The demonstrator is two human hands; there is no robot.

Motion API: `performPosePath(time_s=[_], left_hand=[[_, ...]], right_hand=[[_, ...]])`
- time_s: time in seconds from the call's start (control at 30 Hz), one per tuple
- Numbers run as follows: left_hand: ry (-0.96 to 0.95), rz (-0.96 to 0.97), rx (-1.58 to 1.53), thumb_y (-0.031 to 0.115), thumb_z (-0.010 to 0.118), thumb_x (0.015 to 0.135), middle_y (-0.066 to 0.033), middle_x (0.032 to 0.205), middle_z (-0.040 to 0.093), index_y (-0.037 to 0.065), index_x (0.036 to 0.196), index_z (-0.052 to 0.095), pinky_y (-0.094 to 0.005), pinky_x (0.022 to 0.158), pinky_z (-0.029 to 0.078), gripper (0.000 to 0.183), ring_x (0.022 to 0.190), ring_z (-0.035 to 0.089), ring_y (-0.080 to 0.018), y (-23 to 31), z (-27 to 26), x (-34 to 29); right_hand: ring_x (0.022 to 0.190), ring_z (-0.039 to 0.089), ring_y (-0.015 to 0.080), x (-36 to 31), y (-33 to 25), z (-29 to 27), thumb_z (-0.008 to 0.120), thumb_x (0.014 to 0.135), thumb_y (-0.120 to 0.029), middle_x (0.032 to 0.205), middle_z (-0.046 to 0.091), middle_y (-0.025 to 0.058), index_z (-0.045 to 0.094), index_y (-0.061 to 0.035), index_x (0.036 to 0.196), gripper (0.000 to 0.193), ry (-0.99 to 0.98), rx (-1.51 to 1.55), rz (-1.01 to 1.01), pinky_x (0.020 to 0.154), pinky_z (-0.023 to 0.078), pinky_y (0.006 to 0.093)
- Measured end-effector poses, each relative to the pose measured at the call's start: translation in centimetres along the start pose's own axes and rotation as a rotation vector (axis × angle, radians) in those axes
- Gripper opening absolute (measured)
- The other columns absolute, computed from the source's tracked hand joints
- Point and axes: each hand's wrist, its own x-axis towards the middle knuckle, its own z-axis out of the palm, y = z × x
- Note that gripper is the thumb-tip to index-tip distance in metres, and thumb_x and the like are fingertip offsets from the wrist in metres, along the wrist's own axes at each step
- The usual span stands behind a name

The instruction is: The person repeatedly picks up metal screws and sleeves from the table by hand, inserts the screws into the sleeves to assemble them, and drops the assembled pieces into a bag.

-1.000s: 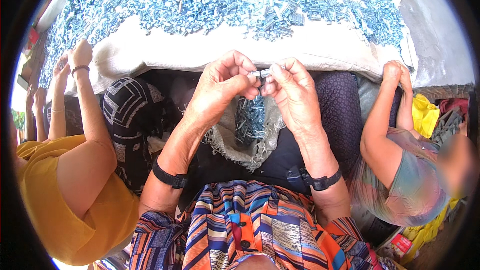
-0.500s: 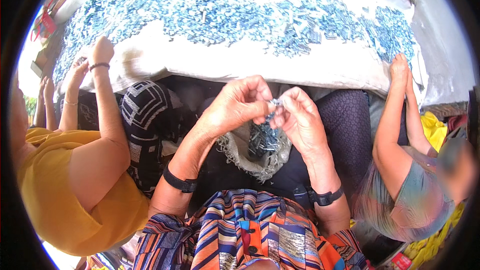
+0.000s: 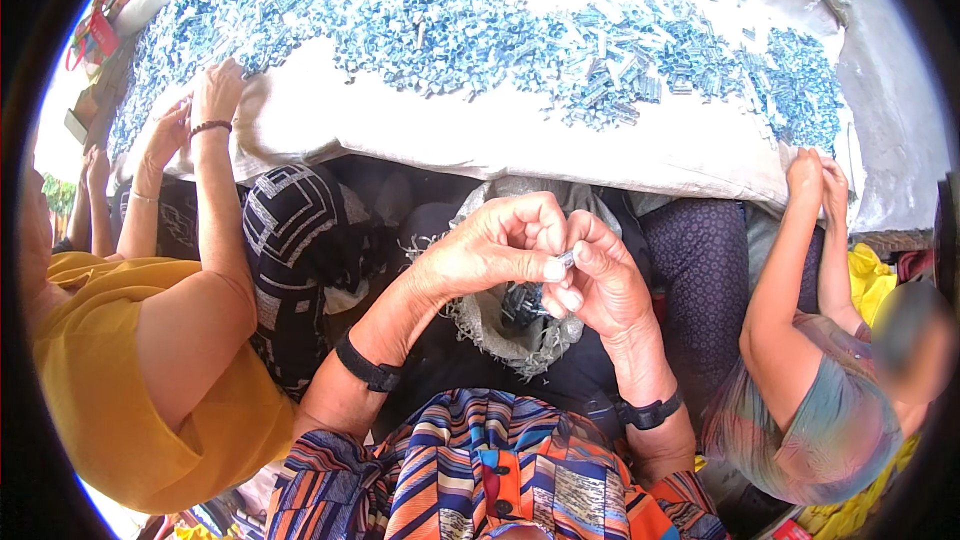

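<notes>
My left hand [image 3: 500,244] and my right hand [image 3: 608,285] meet in front of me, fingertips pinched together. Between them sits a small shiny grey-blue piece [image 3: 567,259]; both hands grip it, and the fingers cover most of it. Just beneath is an open woven sack [image 3: 488,328] with a frayed rim, resting at my lap. Dark blue and silvery small pieces [image 3: 523,302] lie inside it, partly hidden by my hands. Past the sack, a wide heap of small light-blue, shiny pieces [image 3: 440,25] is spread over a pale cloth [image 3: 430,125].
At the left, a person in a mustard top [image 3: 150,360] reaches with both hands to the cloth's edge. Another person in a multicoloured top [image 3: 810,420] holds both hands together at the right edge. Patterned trouser legs [image 3: 295,225] flank the sack. Yellow fabric [image 3: 868,275] lies far right.
My hands have come down and a little nearer, and closed tighter together around the small piece. The right person's hands have lowered; the left person's hand has shifted toward the heap.
</notes>
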Motion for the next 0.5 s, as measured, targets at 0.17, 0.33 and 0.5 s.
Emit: performPosePath(time_s=[0.17, 0.33, 0.5], left_hand=[[0.085, -0.016, 0.344, 0.009, 0.071, 0.079, 0.0026, 0.079, 0.057, 0.004, 0.087, 0.059, -0.0205, 0.069, 0.042, 0.015, 0.076, 0.051, -0.0051, 1.4, -2.7, -0.5], [0.761, 0.16, 1.237, 0.011, 0.064, 0.08, -0.0034, 0.069, 0.058, 0.0, 0.09, 0.06, -0.0249, 0.063, 0.044, 0.015, 0.065, 0.054, -0.0098, 4.7, -5.6, 0.5], [0.955, 0.336, 1.723, 0.022, 0.068, 0.076, -0.0131, 0.076, 0.06, 0.002, 0.084, 0.059, -0.0381, 0.064, 0.047, 0.023, 0.07, 0.06, -0.0299, 3.9, -8.2, 3.1]], right_hand=[[0.062, 0.058, 0.0139, -0.4, -0.3, -0.9, 0.059, 0.09, -0.022, 0.075, 0.059, 0.0056, 0.052, -0.0054, 0.087, 0.018, 0.128, -0.344, 0.032, 0.06, 0.049, 0.0269], [0.074, 0.049, 0.0036, 0.7, -3.5, -0.3, 0.061, 0.089, -0.02, 0.078, 0.057, -0.002, 0.06, -0.0004, 0.086, 0.02, 0.166, -1.093, -0.09, 0.067, 0.042, 0.0202], [0.064, 0.05, 0.0092, 7.1, -6.3, 1.5, 0.06, 0.084, -0.011, 0.067, 0.055, 0.0035, 0.057, -0.0006, 0.081, 0.011, 0.352, -1.468, -0.413, 0.059, 0.042, 0.0267]])
